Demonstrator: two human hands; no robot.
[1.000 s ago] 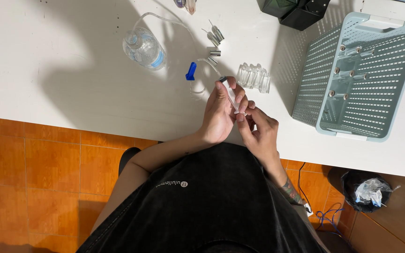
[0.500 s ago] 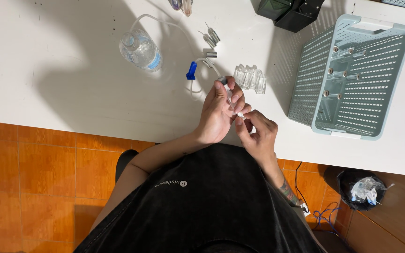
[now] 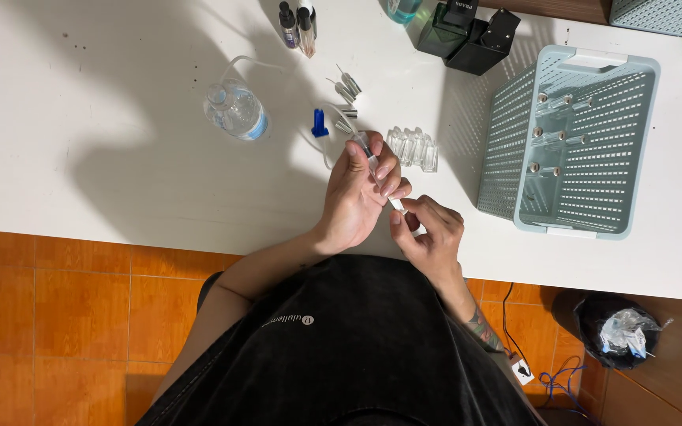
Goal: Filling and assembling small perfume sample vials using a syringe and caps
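My left hand point(image 3: 357, 197) is closed around a thin clear syringe point(image 3: 374, 162) held over the white table's point(image 3: 104, 158) near edge. My right hand point(image 3: 429, 235) pinches the syringe's white plunger end, just below the left fingers. A row of small clear glass vials point(image 3: 414, 148) stands just beyond the hands. A blue cap point(image 3: 320, 125) with a thin clear tube lies to the left of the vials, near a clear plastic squeeze bottle point(image 3: 234, 110).
A grey-green perforated basket point(image 3: 574, 142) holding several small vials sits at the right. Dark boxes point(image 3: 471, 31) and small dark-capped bottles point(image 3: 297, 20) stand at the far edge. A black bin bag point(image 3: 613, 327) sits on the orange tiled floor.
The right hand has slid a little away from the left, along the syringe's plunger end. The view has shifted so more of the table's far side shows.
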